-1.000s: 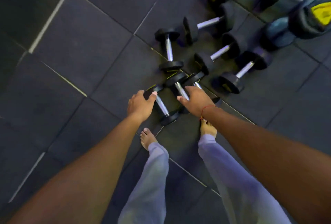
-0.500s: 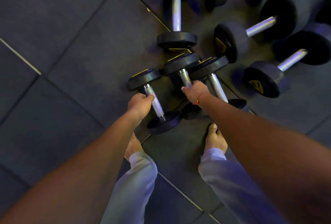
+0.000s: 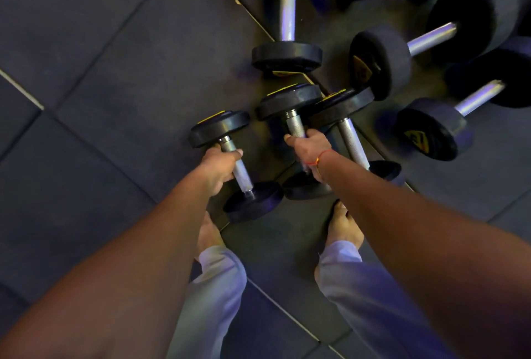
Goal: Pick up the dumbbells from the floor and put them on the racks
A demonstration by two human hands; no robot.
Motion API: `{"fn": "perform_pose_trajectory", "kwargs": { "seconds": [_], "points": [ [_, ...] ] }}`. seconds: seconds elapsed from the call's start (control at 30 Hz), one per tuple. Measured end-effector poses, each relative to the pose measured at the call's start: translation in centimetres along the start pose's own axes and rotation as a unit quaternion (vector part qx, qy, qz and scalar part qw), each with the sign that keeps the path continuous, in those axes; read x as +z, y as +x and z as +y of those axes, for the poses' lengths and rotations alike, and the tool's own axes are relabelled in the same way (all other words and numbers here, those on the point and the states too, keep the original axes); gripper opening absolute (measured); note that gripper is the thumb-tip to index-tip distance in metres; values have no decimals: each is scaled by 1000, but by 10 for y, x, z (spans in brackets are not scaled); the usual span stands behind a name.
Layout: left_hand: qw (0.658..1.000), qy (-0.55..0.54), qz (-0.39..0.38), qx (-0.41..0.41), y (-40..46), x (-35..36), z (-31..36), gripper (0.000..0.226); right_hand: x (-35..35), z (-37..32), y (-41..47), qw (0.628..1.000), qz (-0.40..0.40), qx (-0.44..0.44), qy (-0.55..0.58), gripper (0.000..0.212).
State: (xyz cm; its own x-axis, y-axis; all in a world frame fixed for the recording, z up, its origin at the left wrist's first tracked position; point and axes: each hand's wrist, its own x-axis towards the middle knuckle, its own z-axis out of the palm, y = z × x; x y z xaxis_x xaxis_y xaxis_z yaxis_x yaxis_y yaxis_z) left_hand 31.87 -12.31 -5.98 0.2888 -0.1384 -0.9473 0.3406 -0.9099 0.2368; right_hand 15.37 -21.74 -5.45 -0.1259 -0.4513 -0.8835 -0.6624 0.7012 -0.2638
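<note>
Left hand [image 3: 219, 167] grips left dumbbell [image 3: 234, 164]; right hand [image 3: 309, 146] grips middle dumbbell [image 3: 290, 101].

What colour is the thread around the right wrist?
Red, with a small yellowish bead; the thread shows in the head view.

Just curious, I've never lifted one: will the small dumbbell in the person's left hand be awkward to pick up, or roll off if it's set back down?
Probably heavy for its size: the small dumbbell has thick black discs on a metal bar. The left hand grips that bar near its middle, so it should likely lift level. Its round-looking discs could let it roll on the floor.
</note>
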Motion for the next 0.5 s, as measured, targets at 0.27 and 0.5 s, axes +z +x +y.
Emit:
{"fn": "perform_pose_trajectory", "kwargs": {
  "seconds": [0.27, 0.5],
  "points": [
    [997, 31, 69, 4, 4, -25, -14, 17, 19, -13, -3, 994, -58, -4, -90, 43],
    [994, 76, 78, -2, 5, -46, -23, 21, 38, -24, -6, 985, -62, -31, -155, 44]
  ]
}}
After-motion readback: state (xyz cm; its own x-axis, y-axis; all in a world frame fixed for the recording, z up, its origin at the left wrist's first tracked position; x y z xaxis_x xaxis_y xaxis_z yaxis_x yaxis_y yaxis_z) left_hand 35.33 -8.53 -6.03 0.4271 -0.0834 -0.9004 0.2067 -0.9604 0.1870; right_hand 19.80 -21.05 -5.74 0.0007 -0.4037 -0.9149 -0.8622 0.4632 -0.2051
